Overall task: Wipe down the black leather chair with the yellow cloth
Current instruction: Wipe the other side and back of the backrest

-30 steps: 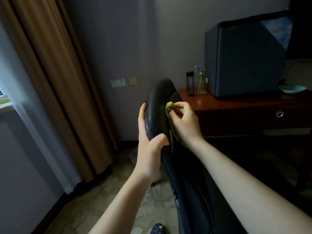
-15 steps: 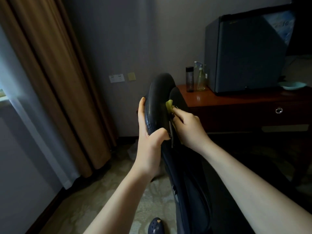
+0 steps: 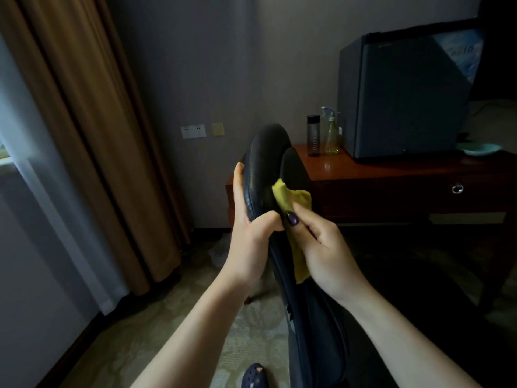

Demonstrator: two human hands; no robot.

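Observation:
The black leather chair (image 3: 267,158) stands side-on in front of me, its rounded top edge at mid-frame and its back running down to the bottom edge. My left hand (image 3: 253,233) grips that top edge, fingers behind it and thumb across the front. My right hand (image 3: 321,247) holds the yellow cloth (image 3: 288,197), thumb pinching it, and presses it into the fold between the chair's outer rim and inner cushion. Part of the cloth hangs below my palm.
A wooden desk (image 3: 391,175) stands behind the chair with a dark bottle (image 3: 313,135), a spray bottle (image 3: 331,133), a mini fridge (image 3: 402,96) and a pale dish (image 3: 481,149). Brown curtains (image 3: 92,135) hang at left. A blue shoe (image 3: 256,375) shows below.
My right hand has slid down the fold with the cloth, leaving more yellow showing above my thumb. My left hand keeps its grip on the chair's top edge.

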